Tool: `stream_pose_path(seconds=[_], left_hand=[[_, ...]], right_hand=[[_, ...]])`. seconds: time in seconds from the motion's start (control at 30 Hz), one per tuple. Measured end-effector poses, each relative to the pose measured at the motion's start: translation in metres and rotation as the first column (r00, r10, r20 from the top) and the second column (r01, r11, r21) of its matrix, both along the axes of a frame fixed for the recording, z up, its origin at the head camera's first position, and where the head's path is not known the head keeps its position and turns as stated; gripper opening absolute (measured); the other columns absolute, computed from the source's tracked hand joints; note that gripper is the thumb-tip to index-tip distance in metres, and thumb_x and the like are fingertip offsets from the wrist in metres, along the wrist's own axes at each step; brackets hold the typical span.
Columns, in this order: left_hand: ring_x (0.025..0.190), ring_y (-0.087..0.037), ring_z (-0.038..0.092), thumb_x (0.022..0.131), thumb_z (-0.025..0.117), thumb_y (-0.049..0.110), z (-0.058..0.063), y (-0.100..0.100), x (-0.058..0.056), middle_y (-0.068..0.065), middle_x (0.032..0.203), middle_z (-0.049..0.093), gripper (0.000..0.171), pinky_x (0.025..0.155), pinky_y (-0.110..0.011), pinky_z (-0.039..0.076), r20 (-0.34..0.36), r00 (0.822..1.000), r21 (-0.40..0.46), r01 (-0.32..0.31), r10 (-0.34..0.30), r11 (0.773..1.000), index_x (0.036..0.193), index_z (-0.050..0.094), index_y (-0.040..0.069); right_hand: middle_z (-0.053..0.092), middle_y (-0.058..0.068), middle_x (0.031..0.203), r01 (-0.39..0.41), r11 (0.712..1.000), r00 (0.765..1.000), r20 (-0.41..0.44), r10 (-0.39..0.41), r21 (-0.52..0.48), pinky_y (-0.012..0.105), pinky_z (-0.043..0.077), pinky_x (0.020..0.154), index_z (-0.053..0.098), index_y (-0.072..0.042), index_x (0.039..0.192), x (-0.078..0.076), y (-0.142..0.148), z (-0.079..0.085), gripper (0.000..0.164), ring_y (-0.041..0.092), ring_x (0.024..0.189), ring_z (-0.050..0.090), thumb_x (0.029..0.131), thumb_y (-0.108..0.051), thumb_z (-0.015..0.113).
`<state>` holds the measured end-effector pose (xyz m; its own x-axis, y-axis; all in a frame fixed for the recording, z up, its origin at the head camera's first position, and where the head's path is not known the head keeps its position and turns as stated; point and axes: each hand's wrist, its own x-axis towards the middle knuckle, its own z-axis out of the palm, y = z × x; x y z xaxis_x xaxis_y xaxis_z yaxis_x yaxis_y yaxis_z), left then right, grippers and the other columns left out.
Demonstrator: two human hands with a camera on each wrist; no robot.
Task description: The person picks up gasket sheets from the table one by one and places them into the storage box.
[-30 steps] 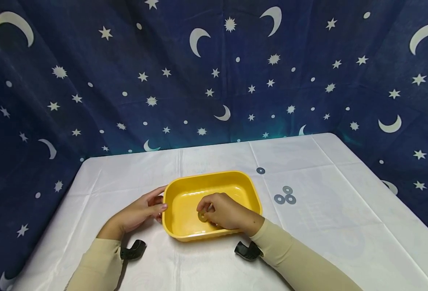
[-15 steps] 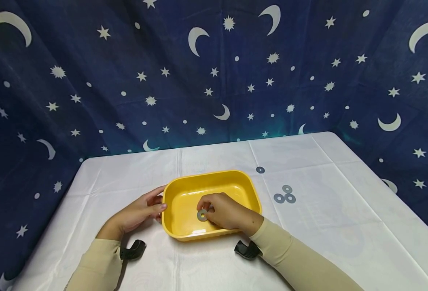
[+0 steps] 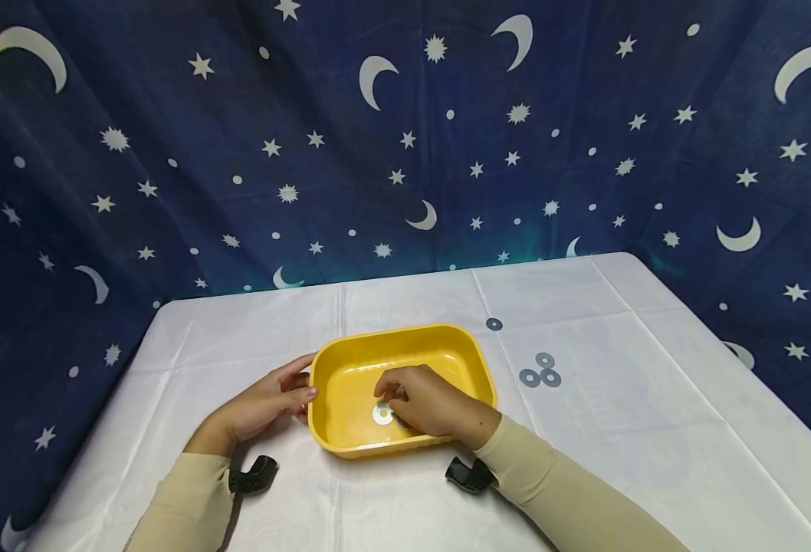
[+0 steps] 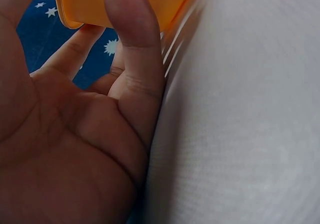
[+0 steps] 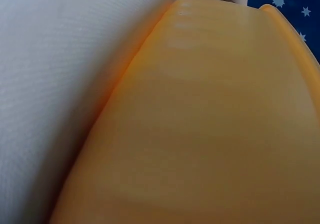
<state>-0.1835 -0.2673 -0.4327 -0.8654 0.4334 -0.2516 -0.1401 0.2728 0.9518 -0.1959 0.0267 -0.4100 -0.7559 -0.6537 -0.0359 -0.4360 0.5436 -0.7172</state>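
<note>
The yellow plastic tray (image 3: 350, 346) sits on the white table, its outer wall (image 5: 200, 108) filling the right wrist view. At its left end my left hand (image 3: 264, 402) grips the wall, thumb tip at the rim and index finger toward the far corner. Several fingers of my left hand (image 4: 90, 114) touch the tray (image 4: 85, 3) from outside in the left wrist view. My right hand (image 3: 429, 402) reaches over the near rim, fingers curled, pinching a shiny flat washer (image 3: 382, 415) by its upper edge, low over the tray floor. The right hand is out of its own wrist view.
Right of the tray, three grey washers (image 3: 545, 359) lie in a tight cluster on the tablecloth (image 3: 640, 429). A darker washer (image 3: 494, 324) lies apart, beyond the tray's far right corner. A dark blue curtain (image 3: 405, 153) with moons and stars hangs behind the table.
The washer at my right fingertips has tilted flatter and dropped slightly, turning from yellowish to grey to bright. Both hands and the tray have stayed in place.
</note>
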Motion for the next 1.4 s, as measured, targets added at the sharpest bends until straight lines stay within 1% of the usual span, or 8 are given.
stream_pose_path(seconds=[0.2,0.3,0.47,0.6,0.73,0.83,1.03,1.4], left_hand=[[0.088,-0.02,0.062,0.099,0.061,0.018,0.0,0.001,0.0,-0.03,0.135,0.05,0.072,0.078,-0.029,0.058,-0.007,1.0,-0.004,0.004,-0.004,1.0,0.159,0.021,0.009],[0.088,-0.02,0.062,0.099,0.06,0.017,0.0,0.001,0.0,-0.03,0.135,0.05,0.072,0.078,-0.029,0.058,-0.008,1.0,0.003,0.009,-0.009,1.0,0.159,0.021,0.009],[0.089,-0.02,0.062,0.099,0.061,0.019,0.0,0.0,0.0,-0.03,0.135,0.049,0.073,0.078,-0.028,0.057,-0.001,1.0,-0.006,0.005,-0.005,1.0,0.159,0.02,0.009],[0.091,-0.021,0.062,0.098,0.062,0.022,0.0,-0.001,0.001,-0.027,0.136,0.049,0.075,0.079,-0.028,0.057,0.013,1.0,-0.04,-0.02,0.02,0.999,0.159,0.02,0.011],[0.093,-0.023,0.062,0.097,0.064,0.025,-0.002,0.001,0.002,-0.024,0.137,0.05,0.076,0.081,-0.028,0.057,0.03,0.999,-0.067,-0.041,0.043,0.997,0.159,0.023,0.013],[0.092,-0.022,0.062,0.098,0.062,0.023,-0.003,0.003,0.002,-0.025,0.137,0.051,0.073,0.08,-0.029,0.058,0.022,0.999,-0.05,-0.028,0.029,0.998,0.159,0.023,0.012],[0.089,-0.019,0.062,0.1,0.059,0.018,-0.003,0.004,0.001,-0.029,0.135,0.05,0.07,0.078,-0.029,0.058,-0.012,1.0,-0.005,0.016,-0.016,1.0,0.159,0.021,0.008],[0.09,-0.02,0.062,0.099,0.06,0.02,-0.001,0.001,0.001,-0.028,0.135,0.049,0.072,0.078,-0.029,0.058,-0.003,1.0,-0.018,0.004,-0.004,1.0,0.159,0.021,0.009]], right_hand=[[0.067,-0.003,0.095,0.02,0.998,1.0,-0.023,-0.022,-0.056,0.02,0.049,0.061,0.07,-0.009,0.112,0.002,0.007,0.009,0.017,0.01,0.063,0.056,0.095,-0.011,0.064],[0.066,-0.004,0.093,0.05,0.997,0.996,-0.07,-0.054,-0.064,0.021,0.048,0.06,0.07,-0.01,0.111,0.002,0.013,0.016,0.018,0.011,0.062,0.054,0.094,-0.013,0.065],[0.064,-0.006,0.086,0.096,0.993,0.986,-0.129,-0.104,-0.069,0.021,0.046,0.062,0.071,-0.009,0.107,0.001,0.026,0.027,0.015,0.013,0.067,0.053,0.092,-0.013,0.068],[0.063,-0.005,0.084,0.111,0.991,0.981,-0.149,-0.121,-0.075,0.021,0.047,0.062,0.071,-0.008,0.106,-0.002,0.034,0.031,0.014,0.015,0.069,0.053,0.092,-0.012,0.069],[0.062,-0.005,0.084,0.139,0.988,0.979,-0.14,-0.148,-0.071,0.021,0.047,0.062,0.072,-0.01,0.106,-0.003,0.042,0.037,0.015,0.016,0.071,0.054,0.092,-0.013,0.07],[0.062,-0.005,0.084,0.169,0.983,0.975,-0.13,-0.178,-0.072,0.022,0.048,0.062,0.072,-0.012,0.106,-0.004,0.049,0.04,0.015,0.017,0.074,0.055,0.092,-0.014,0.071],[0.063,-0.004,0.083,0.201,0.976,0.967,-0.139,-0.212,-0.088,0.023,0.049,0.061,0.071,-0.01,0.105,-0.005,0.07,0.036,0.014,0.016,0.074,0.055,0.091,-0.011,0.071],[0.064,-0.002,0.083,0.238,0.959,0.939,-0.214,-0.268,-0.156,0.023,0.051,0.064,0.072,-0.006,0.104,-0.003,0.102,0.035,0.014,0.013,0.072,0.056,0.09,-0.006,0.069]])
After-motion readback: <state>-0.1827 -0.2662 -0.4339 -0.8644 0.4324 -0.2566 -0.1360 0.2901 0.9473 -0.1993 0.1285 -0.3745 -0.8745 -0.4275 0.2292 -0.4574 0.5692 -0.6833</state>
